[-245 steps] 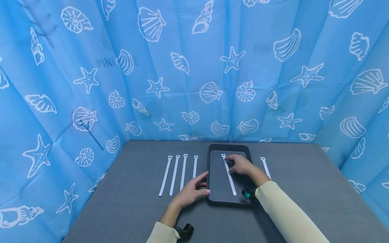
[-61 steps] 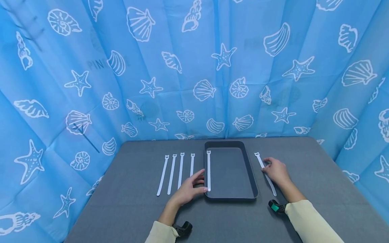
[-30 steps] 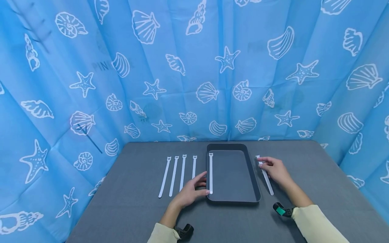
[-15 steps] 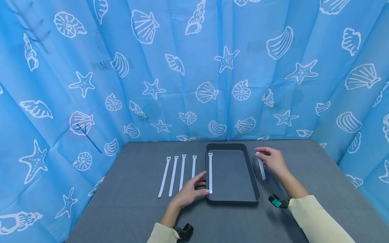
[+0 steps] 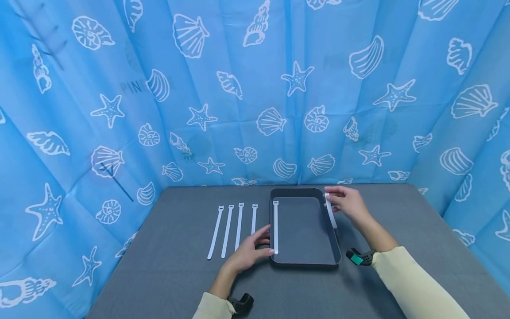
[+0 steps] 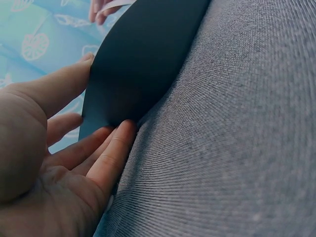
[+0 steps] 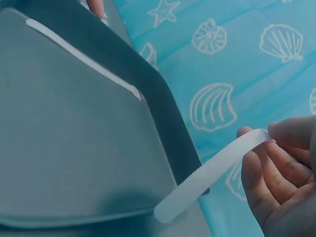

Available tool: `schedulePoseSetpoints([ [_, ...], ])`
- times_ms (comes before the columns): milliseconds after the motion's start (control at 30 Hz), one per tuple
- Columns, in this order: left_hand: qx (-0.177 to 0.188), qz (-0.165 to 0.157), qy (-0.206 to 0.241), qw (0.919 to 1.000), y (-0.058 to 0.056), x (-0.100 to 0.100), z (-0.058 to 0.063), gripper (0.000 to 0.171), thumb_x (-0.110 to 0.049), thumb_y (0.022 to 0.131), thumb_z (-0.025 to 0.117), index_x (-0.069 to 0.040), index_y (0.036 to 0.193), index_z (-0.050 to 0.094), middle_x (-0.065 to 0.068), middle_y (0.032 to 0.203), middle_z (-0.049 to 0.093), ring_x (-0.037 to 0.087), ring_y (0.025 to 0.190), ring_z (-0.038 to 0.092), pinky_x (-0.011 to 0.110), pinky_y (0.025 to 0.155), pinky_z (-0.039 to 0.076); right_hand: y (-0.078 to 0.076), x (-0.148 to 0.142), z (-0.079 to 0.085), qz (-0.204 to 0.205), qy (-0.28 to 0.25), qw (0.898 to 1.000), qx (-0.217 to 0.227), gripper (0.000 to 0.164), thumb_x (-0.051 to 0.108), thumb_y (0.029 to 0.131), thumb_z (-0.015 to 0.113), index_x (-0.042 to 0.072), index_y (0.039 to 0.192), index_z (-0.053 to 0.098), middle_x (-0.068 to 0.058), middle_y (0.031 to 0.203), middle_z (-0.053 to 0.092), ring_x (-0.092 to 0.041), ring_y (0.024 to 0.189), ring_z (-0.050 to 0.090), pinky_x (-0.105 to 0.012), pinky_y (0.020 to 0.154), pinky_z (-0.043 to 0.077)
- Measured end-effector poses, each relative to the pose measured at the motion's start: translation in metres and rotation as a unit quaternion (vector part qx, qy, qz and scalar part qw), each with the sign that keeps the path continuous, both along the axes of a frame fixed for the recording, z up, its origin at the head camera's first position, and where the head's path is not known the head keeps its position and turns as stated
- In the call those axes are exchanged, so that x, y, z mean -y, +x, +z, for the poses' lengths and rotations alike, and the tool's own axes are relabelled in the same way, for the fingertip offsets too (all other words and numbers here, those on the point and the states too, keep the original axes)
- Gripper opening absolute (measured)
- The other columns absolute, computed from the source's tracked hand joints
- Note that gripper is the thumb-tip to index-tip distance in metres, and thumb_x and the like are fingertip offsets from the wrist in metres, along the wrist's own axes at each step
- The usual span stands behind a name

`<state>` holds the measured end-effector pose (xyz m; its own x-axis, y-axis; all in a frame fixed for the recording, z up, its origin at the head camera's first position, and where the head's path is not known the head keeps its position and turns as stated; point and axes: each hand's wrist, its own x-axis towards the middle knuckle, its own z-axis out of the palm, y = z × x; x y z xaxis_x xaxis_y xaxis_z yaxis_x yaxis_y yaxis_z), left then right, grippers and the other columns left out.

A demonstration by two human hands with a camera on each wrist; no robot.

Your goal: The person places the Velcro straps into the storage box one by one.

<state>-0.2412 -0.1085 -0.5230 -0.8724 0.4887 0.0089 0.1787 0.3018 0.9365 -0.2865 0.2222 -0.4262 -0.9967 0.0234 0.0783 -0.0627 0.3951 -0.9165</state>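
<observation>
My right hand (image 5: 348, 204) pinches the head end of a white slotted cable strap (image 5: 330, 212) between thumb and fingers. The strap hangs in a slight curve, and its rounded free end overlaps the rim of a dark grey rectangular tray (image 5: 307, 235) on its right side. Another white strap (image 7: 84, 58) lies lengthwise inside the tray, along the left wall. At the tray's left side is my left hand (image 5: 251, 249). Its fairly straight fingers touch the outer wall (image 6: 133, 64), with the uppermost fingertip right at the rim.
Left of the tray, several white straps (image 5: 227, 231) lie side by side on the grey cloth-covered table (image 5: 167, 274). My left hand hides the lower ends of some. Behind the table hangs a blue curtain (image 5: 239, 133) with white shell prints.
The strap in the tray moved from its middle to the left wall. My right hand took the strap lying right of the tray, raised it and brought it left to the rim. My left hand stayed put.
</observation>
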Motion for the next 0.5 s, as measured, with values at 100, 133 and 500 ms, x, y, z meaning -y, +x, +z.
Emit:
schedulePoseSetpoints([
  [100, 0.002, 0.000, 0.000, 1.0000, 0.000, 0.000, 0.000, 0.074, -0.028, 0.091, 0.069, -0.020, 0.154, 0.030, 0.005, 0.142, 0.048, 0.019, 0.123, 0.051, 0.043, 0.103, 0.040, -0.003, 0.003, 0.003, 0.009, -0.005, 1.000, -0.002, 0.035, 0.018, 0.100, 0.057, -0.003, 0.128, 0.058, -0.025, 0.116, 0.063, -0.029, 0.090, 0.069, -0.038, 0.073, 0.057],
  [133, 0.003, 0.000, 0.000, 1.0000, 0.000, 0.000, 0.000, 0.074, -0.028, 0.091, 0.069, -0.020, 0.154, 0.030, 0.005, 0.142, 0.048, 0.019, 0.123, 0.051, 0.043, 0.103, 0.040, -0.005, 0.005, 0.004, 0.011, -0.006, 1.000, -0.003, 0.035, 0.018, 0.100, 0.057, -0.003, 0.128, 0.058, -0.025, 0.116, 0.063, -0.027, 0.089, 0.069, -0.037, 0.073, 0.057],
  [500, 0.009, 0.004, -0.001, 0.9999, 0.000, -0.001, 0.001, 0.075, -0.030, 0.090, 0.070, -0.021, 0.154, 0.030, 0.005, 0.143, 0.047, 0.020, 0.123, 0.051, 0.044, 0.103, 0.040, -0.009, 0.031, 0.006, 0.028, -0.021, 0.999, 0.026, 0.032, 0.011, 0.098, 0.057, -0.003, 0.127, 0.059, -0.023, 0.118, 0.063, -0.024, 0.090, 0.065, -0.034, 0.073, 0.056],
])
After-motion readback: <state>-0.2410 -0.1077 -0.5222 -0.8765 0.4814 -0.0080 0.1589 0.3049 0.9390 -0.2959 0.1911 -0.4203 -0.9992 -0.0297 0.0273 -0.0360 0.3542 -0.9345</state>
